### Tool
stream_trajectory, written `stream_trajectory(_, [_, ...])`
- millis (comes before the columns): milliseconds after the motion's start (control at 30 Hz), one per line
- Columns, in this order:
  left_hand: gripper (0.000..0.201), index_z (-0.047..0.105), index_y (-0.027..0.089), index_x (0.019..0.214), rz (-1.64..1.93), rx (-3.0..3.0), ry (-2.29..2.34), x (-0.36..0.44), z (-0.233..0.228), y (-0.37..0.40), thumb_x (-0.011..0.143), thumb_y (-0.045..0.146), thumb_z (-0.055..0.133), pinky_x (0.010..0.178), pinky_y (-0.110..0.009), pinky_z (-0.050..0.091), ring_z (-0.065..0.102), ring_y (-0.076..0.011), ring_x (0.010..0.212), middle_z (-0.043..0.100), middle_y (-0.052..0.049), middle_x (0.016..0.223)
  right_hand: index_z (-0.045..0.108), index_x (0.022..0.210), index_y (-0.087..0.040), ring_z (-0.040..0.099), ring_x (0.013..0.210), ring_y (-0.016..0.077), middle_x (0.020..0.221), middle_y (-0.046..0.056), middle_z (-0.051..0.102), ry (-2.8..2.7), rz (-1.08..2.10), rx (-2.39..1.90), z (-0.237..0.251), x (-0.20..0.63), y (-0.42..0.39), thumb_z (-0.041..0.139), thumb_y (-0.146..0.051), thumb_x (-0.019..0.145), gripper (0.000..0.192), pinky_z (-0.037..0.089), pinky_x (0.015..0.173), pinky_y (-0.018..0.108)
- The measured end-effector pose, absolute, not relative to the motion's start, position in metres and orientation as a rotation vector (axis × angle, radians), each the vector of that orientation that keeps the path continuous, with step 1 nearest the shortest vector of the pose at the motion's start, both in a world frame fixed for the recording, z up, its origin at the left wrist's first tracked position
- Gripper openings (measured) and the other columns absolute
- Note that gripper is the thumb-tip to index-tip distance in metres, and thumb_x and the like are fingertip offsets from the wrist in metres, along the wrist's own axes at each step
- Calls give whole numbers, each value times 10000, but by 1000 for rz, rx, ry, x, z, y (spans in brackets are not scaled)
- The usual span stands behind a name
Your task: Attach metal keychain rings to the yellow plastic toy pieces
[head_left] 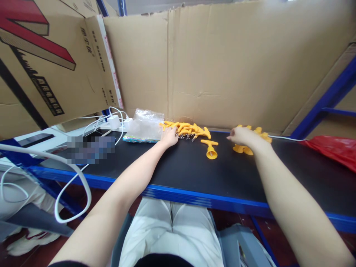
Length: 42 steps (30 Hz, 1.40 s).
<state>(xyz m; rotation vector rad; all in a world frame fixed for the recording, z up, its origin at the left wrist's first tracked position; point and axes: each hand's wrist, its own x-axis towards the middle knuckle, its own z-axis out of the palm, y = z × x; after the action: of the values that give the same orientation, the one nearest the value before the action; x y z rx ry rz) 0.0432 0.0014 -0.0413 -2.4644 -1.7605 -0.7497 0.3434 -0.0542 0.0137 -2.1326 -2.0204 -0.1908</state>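
From the head camera, the left hand (169, 136) is reaching into the near edge of a heap of orange plastic parts (185, 128) at the back of the black table (194, 174), fingers curled down on them; whether it is actually gripping one I cannot tell. Small metal springs (184, 137) are lying loose under that heap. The right hand (242, 135) is resting over a second, smaller group of orange parts (251, 142), fingers bent over them, grip also unclear. One assembled orange piece (210, 149) is standing alone between the hands. A clear plastic bag (144, 124) is lying just left of the heap. The risk I am judging: the springs are tangling, so pulling one part could be dragging others along and scattering springs across the table or off its blue edge
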Motion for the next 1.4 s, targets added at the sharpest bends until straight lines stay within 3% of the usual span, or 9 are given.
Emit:
stream_trajectory(133, [464, 416, 167, 1316, -857, -2457, -1691, 43, -41, 3, 870, 288, 461, 1026, -451, 347, 436, -287, 1227, 500, -147, 1308, 661, 866, -183, 628, 760, 203, 869, 88, 686, -2177, 87, -2022, 22, 301, -73, 562, -405, 816, 248, 442, 646, 285])
stream_trajectory(233, [633, 301, 163, 1403, -815, -2516, -1599, 45, -42, 3, 840, 364, 510, 1077, -467, 282, 351, -296, 1306, 410, -149, 1403, 645, 1015, -200, 610, 664, 174, 771, 59, 667, -2312, 393, -1939, 20, 283, -80, 569, -475, 798, 359, 443, 585, 264])
stream_trajectory(333, [825, 193, 189, 1456, -625, -2642, -1598, 48, -44, -1, 785, 526, 535, 1092, -531, 216, 274, -329, 1356, 309, -147, 1479, 622, 1005, -180, 559, 532, 137, 700, 43, 638, -2367, 614, -1966, 14, 275, -82, 543, -494, 808, 378, 428, 513, 255])
stream_trajectory(433, [768, 157, 222, 1470, -507, -2687, -1655, 53, -45, -4, 842, 615, 362, 1080, -560, 198, 236, -335, 1377, 268, -135, 1507, 581, 934, -173, 534, 490, 108, 772, 49, 645, -2357, 575, -2026, 9, 271, -81, 547, -434, 814, 290, 419, 500, 248])
stream_trajectory(533, [575, 198, 230, 1461, -540, -2635, -1639, 55, -46, -5, 933, 459, 196, 1069, -538, 229, 304, -302, 1342, 351, -119, 1459, 547, 900, -171, 536, 481, 103, 777, 45, 640, -2357, 535, -2067, 7, 269, -80, 557, -354, 800, 208, 409, 501, 244])
stream_trajectory(633, [516, 290, 218, 1428, -590, -2534, -1595, 56, -47, -3, 941, 371, 211, 1045, -507, 281, 396, -285, 1251, 439, -127, 1349, 539, 888, -172, 540, 483, 104, 760, 36, 632, -2344, 521, -2079, 7, 268, -79, 552, -303, 781, 169, 402, 503, 240])
stream_trajectory(767, [497, 375, 216, 1384, -636, -2462, -1587, 57, -47, -3, 932, 387, 261, 1032, -473, 311, 429, -275, 1191, 454, -126, 1276, 532, 890, -175, 547, 494, 105, 769, 33, 631, -2329, 496, -2096, 7, 267, -80, 538, -279, 778, 152, 399, 505, 235])
stream_trajectory(1200, [585, 238, 200, 1447, -668, -2574, -1657, 57, -53, 3, 918, 450, 254, 1085, -562, 209, 200, -314, 1396, 182, -112, 1544, 545, 889, -200, 600, 614, 161, 775, 38, 655, -2341, 409, -2047, 7, 271, -80, 527, -229, 721, 172, 408, 563, 255])
stream_trajectory(1400, [591, 248, 175, 1439, -684, -2594, -1671, 57, -53, 4, 915, 448, 279, 1081, -537, 245, 212, -322, 1395, 194, -127, 1538, 504, 869, -195, 595, 688, 169, 830, 48, 654, -2284, 277, -2020, 12, 276, -79, 539, -244, 700, 179, 381, 554, 246])
